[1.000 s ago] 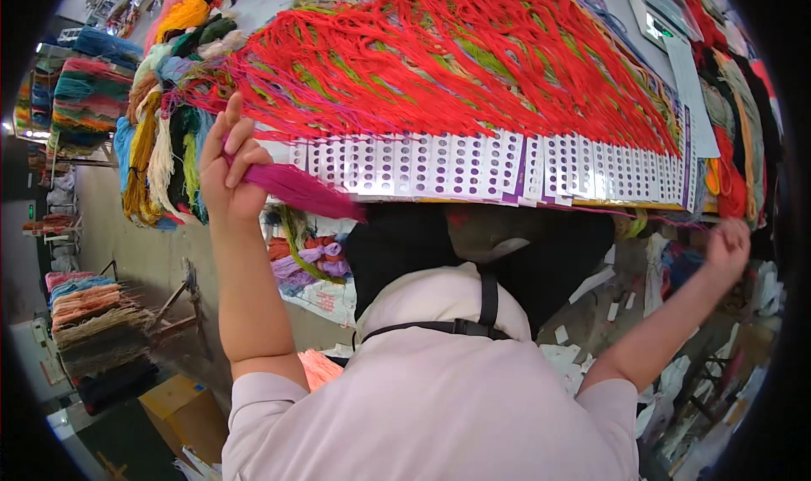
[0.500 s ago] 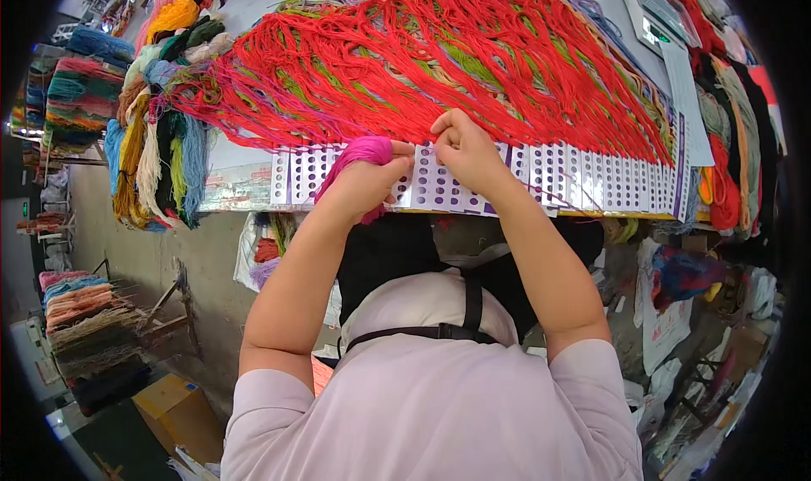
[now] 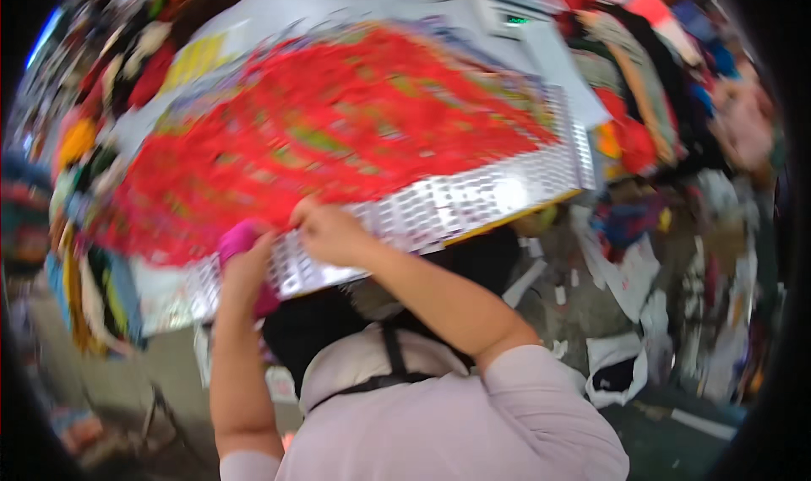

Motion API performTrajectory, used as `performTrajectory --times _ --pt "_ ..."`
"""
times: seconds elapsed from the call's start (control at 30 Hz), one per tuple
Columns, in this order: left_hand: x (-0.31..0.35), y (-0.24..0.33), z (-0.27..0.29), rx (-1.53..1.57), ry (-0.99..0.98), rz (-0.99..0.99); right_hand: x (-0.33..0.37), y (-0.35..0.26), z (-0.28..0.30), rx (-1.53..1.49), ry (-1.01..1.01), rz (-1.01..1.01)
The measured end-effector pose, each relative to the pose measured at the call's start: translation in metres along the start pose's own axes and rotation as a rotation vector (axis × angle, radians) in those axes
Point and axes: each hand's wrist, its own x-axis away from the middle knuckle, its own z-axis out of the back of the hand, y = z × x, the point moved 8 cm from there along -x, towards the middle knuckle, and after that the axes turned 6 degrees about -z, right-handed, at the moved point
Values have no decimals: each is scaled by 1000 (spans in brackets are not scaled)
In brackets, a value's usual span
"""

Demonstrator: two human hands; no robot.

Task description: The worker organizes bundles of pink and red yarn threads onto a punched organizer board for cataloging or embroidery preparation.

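Note:
My left hand (image 3: 246, 271) is closed round a magenta thread skein (image 3: 238, 239), which bulges out above and below the fingers. Just to its right, my right hand (image 3: 334, 238) has its fingertips pinched together over the upper part of the punched cards; what they hold is too blurred to make out. The white cards (image 3: 414, 215) with rows of holes lie in an overlapping row along the table's near edge. Long red threads (image 3: 346, 118) fan out from them across the tabletop, with green and purple strands showing between.
Coloured skeins (image 3: 80, 295) hang off the table's left end, and more yarn (image 3: 625, 84) is heaped at the right. A device with a green display (image 3: 507, 16) stands at the back right beside a paper sheet (image 3: 562, 67). White bags (image 3: 621, 270) lie on the floor at the right.
The whole view has swung and blurred, so table and hands now appear lower and farther left. My left hand still grips the magenta skein; my right hand stays pinched beside it.

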Motion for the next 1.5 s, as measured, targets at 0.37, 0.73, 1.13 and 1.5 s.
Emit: performTrajectory --times 0.37,0.73,1.13,1.5 --pt "21 28 -45 440 -422 320 -4 0 16 -656 -242 -114" --pt "-70 7 145 569 -23 77 11 -12 30 -184 -164 -5" --pt "-17 79 82 104 -14 -19 24 -34 29 -190 -9 -102" --pt "94 125 -25 819 -462 46 74 -90 19 -758 -68 -55"
